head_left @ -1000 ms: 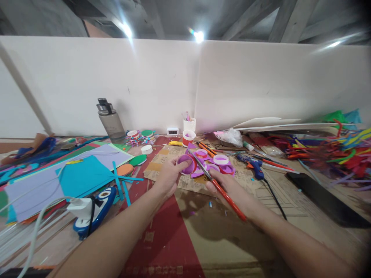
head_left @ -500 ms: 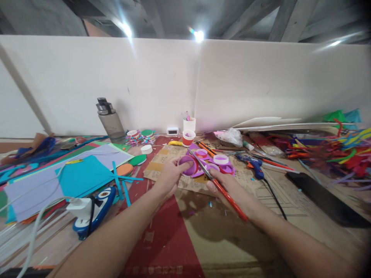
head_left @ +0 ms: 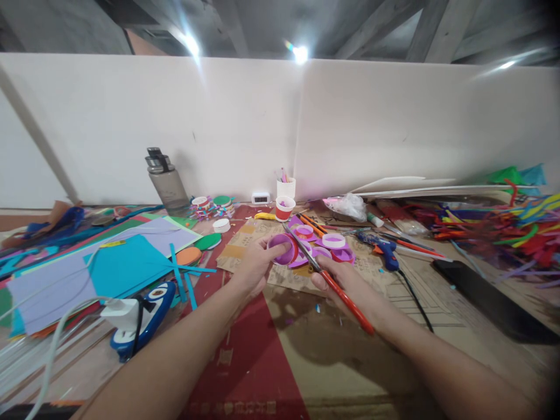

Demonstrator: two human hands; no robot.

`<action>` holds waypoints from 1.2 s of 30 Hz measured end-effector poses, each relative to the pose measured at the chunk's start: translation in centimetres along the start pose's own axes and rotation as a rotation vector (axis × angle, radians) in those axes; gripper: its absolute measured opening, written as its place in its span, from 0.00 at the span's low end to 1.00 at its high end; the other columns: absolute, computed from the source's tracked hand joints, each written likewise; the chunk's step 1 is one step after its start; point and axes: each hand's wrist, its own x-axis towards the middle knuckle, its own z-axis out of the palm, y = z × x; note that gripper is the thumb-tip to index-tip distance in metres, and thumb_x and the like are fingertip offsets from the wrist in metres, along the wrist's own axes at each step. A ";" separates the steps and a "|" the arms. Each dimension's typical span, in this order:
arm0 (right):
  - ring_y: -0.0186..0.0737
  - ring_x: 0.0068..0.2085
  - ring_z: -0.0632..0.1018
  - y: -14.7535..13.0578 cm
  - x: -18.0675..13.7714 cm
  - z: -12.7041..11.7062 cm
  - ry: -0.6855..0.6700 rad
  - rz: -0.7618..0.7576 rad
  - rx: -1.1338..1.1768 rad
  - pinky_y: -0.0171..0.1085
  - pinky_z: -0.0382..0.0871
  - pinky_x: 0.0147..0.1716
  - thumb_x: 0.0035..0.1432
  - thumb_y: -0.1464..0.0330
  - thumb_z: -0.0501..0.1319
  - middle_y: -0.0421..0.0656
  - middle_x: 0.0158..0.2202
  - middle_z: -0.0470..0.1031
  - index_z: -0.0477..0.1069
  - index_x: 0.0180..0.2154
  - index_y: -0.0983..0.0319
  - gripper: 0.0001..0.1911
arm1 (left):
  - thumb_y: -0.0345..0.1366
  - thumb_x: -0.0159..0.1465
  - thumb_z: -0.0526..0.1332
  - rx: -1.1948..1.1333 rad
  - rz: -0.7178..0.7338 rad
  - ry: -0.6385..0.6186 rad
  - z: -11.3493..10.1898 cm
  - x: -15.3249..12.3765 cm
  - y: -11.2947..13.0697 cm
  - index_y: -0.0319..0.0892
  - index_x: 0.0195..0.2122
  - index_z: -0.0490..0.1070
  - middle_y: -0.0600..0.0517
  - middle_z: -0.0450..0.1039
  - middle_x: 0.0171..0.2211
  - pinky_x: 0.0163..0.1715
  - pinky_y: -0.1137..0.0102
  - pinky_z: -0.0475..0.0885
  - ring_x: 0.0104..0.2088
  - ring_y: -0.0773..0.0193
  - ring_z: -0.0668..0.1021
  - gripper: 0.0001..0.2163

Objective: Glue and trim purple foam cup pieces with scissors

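Observation:
My left hand (head_left: 257, 261) is closed on a shallow round purple cup piece (head_left: 286, 256) with a red outer wall, the thumb pressed inside its rim. In my right hand (head_left: 343, 279) are red-handled scissors (head_left: 345, 300), their metal blades pointing up and left beside the cup piece. Whether the blades touch it I cannot tell. Just behind the scissors lies a cluster of purple pieces, some carrying short rings, among them a white-rimmed ring (head_left: 333, 240). The cluster rests on a flat piece of brown cardboard (head_left: 238, 252).
A red-and-white paper cup (head_left: 285, 210) stands at the back, near a grey bottle (head_left: 167, 185). Coloured sheets (head_left: 126, 265) and a blue-and-white power strip (head_left: 151, 321) lie left. At right are a blue glue gun (head_left: 387, 255), a black phone (head_left: 490, 300) and heaped coloured strips (head_left: 494, 227).
The cup piece in my left hand has turned slightly, showing more of its red side. My right hand and the scissors stay almost in the same place.

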 end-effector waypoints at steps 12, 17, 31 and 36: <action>0.35 0.30 0.65 0.0 0.1 -0.2 -0.011 -0.052 0.018 0.34 0.60 0.29 0.68 0.56 0.53 0.40 0.30 0.68 0.64 0.34 0.60 0.15 | 0.34 0.45 0.74 0.015 -0.028 0.006 -0.2 -0.1 0.1 0.38 0.33 0.81 0.49 0.80 0.32 0.36 0.70 0.71 0.32 0.63 0.78 0.13; 0.36 0.31 0.68 0.0 0.1 -0.2 -0.028 -0.038 0.030 0.34 0.63 0.32 0.68 0.59 0.54 0.41 0.33 0.71 0.66 0.39 0.61 0.12 | 0.35 0.45 0.75 0.060 -0.016 -0.031 0.0 -0.2 0.0 0.38 0.29 0.80 0.50 0.79 0.27 0.37 0.69 0.71 0.31 0.63 0.78 0.11; 0.38 0.33 0.71 -0.3 0.1 -0.3 -0.007 -0.036 0.007 0.36 0.65 0.33 0.68 0.56 0.54 0.44 0.35 0.74 0.68 0.39 0.61 0.15 | 0.34 0.44 0.75 0.119 -0.003 -0.044 -0.2 -0.1 0.1 0.39 0.29 0.80 0.50 0.79 0.29 0.37 0.70 0.70 0.30 0.65 0.76 0.11; 0.39 0.33 0.72 -0.5 0.1 -0.5 -0.016 -0.037 0.039 0.35 0.66 0.33 0.67 0.55 0.55 0.44 0.34 0.75 0.70 0.39 0.61 0.16 | 0.35 0.44 0.74 0.163 0.004 -0.046 -0.5 0.1 0.4 0.39 0.29 0.80 0.51 0.78 0.27 0.36 0.70 0.69 0.29 0.65 0.75 0.11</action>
